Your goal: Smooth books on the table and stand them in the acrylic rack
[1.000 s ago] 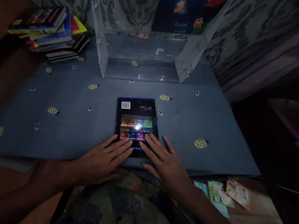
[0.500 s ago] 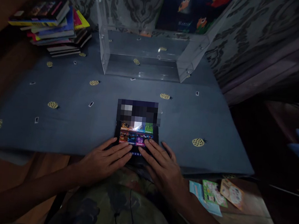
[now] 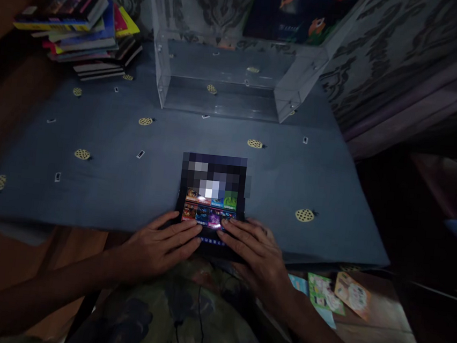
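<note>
A dark tablet (image 3: pixel 211 202) with a lit screen of colourful picture tiles lies at the near edge of the blue-grey cloth. Its upper part is blurred by pixelation. My left hand (image 3: pixel 165 244) rests palm down over the tablet's lower left corner, fingers stretched out across the screen edge. Over the lower right side lies my right hand (image 3: pixel 255 248), also with extended fingers, their tips touching the lower tiles. The hands cover the tablet's lower corners. No grip around the tablet shows from here.
A stack of books (image 3: pixel 84 33) stands at the back left of the cloth-covered table (image 3: pixel 106 181). A clear acrylic stand (image 3: pixel 219 103) is at the back, with a dark picture book (image 3: pixel 294 16) above. Colourful booklets (image 3: pixel 325 293) lie below the table on the right.
My right hand has shifted slightly right, and its fingers sit closer together. The tablet appears slightly farther right in view. My left hand stays nearly still.
</note>
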### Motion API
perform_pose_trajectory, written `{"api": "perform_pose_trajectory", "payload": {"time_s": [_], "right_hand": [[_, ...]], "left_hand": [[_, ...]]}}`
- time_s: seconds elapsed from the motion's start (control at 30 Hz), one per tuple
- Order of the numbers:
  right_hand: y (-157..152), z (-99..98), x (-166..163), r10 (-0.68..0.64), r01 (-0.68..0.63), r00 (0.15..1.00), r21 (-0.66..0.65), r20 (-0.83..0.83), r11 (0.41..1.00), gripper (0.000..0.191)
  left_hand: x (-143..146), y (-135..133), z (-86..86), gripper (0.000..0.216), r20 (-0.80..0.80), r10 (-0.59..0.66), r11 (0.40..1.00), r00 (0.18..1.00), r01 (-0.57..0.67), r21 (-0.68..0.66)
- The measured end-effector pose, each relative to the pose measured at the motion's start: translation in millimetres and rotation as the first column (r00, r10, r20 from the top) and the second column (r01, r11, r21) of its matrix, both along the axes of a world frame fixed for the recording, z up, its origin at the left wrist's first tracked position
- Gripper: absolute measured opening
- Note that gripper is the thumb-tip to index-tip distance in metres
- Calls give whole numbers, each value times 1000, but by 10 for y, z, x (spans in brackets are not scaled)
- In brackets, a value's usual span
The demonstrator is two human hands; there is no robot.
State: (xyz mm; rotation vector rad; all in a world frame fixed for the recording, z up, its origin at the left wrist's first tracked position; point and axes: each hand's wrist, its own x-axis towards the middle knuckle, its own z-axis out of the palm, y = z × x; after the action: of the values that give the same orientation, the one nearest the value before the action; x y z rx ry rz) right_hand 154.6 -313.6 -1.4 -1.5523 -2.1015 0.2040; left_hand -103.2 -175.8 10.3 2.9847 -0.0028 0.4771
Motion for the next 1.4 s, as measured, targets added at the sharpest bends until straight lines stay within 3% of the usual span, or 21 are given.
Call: {"api": "perform_pose_trajectory", "payload": {"time_s": [0.17,0.3,0.4,0.5,0.6,0.67,0.77,0.83,0.9,1.0,1.13,1.17,1.23,1.3,1.4], "right_hand": [[141,217,99,71,-64,982,49,-177,997,45],[334,532,184,103,-65,948,134,-302,989,43],[477,699,259,74,-1,924,191,-375,982,40],[625,685,371,11,94,895,212,-446,973,32],[801,501,516,-84,185,863,158,-497,970,28],[929,356,606,-176,246,845,75,-505,966,31],[1114,250,683,-273,307,805,-23,-526,951,34],[1216,288,685,-280,305,783,-50,-555,951,37],[1293,377,659,-269,294,766,-54,-584,954,37],[1373,461,618,-287,283,715,-111,-638,953,38],[1460,333,634,-372,256,651,-270,-662,928,42],[1479,277,651,-396,264,656,-296,-643,918,42],[1508,178,690,-448,323,684,-312,-576,894,37],[1524,117,721,-494,403,712,-286,-499,869,27],[1524,86,728,-516,462,749,-231,-415,856,20]], "left_hand": [[47,87,267,35,14,-8,998,1000,9,-68],[153,269,596,35,113,31,970,993,-3,-244],[272,432,822,36,193,76,898,978,17,-439],[408,577,930,32,267,174,780,948,33,-625],[554,707,884,40,283,292,651,914,27,-759],[655,803,790,46,289,366,598,884,14,-801],[808,971,646,46,335,457,623,824,-28,-782],[900,1085,594,43,350,481,656,804,-66,-752],[975,1192,574,43,346,515,645,784,-89,-759],[1046,1359,519,45,286,583,544,760,-104,-833],[1072,1631,311,39,-13,542,370,840,-253,-894],[1069,1689,254,35,-98,527,372,844,-333,-867],[1058,1766,172,26,-200,558,461,806,-502,-732],[1045,1780,141,21,-212,639,570,739,-640,-515],[1038,1723,155,23,-173,701,649,692,-719,-249]]}}
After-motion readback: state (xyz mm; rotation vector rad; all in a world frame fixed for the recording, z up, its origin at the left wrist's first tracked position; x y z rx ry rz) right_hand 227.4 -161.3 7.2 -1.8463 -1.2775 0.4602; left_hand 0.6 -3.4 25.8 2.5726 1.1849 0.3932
